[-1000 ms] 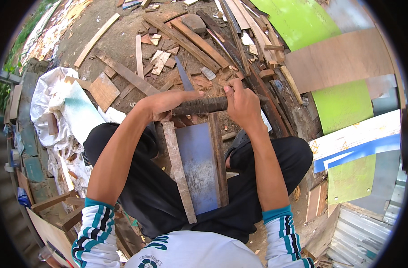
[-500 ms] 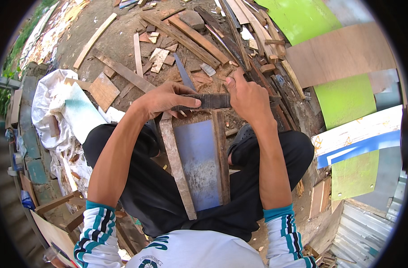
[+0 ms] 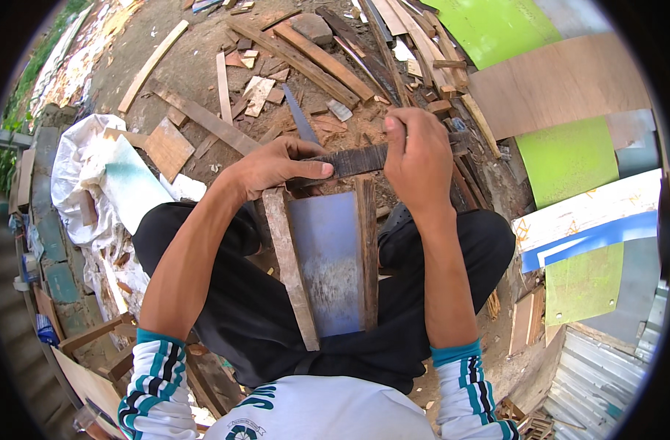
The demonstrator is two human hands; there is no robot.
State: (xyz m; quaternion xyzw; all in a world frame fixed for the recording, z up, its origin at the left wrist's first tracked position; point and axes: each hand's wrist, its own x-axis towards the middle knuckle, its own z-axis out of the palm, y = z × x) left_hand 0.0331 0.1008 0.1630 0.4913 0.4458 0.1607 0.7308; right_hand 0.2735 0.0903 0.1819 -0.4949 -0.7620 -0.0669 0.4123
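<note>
A dark, weathered wooden slat [image 3: 353, 160] lies crosswise in front of me, its right end tilted slightly up. My left hand [image 3: 280, 165] is closed round its left part, thumb along the near face. Curled over the slat towards its right end is my right hand [image 3: 421, 154]; its fingertips are partly hidden. Between my knees stands a piece made of a pale wooden strip [image 3: 291, 268] on the left, a brown wooden strip [image 3: 366, 253] on the right and a bluish, stained panel [image 3: 326, 257] between them. The slat is just beyond its far end.
A saw blade [image 3: 300, 114] points away beyond my left hand. Wood scraps and boards [image 3: 324, 62] litter the dirt ground ahead. To the left lies a white plastic sack [image 3: 85, 172]. Plywood [image 3: 562, 84] and green sheets [image 3: 566, 165] are on the right, near corrugated metal [image 3: 592, 381].
My right hand has moved slightly right along the slat, its raised finger and thumb now folded down. The slat's right end has risen. My left hand keeps its hold.
</note>
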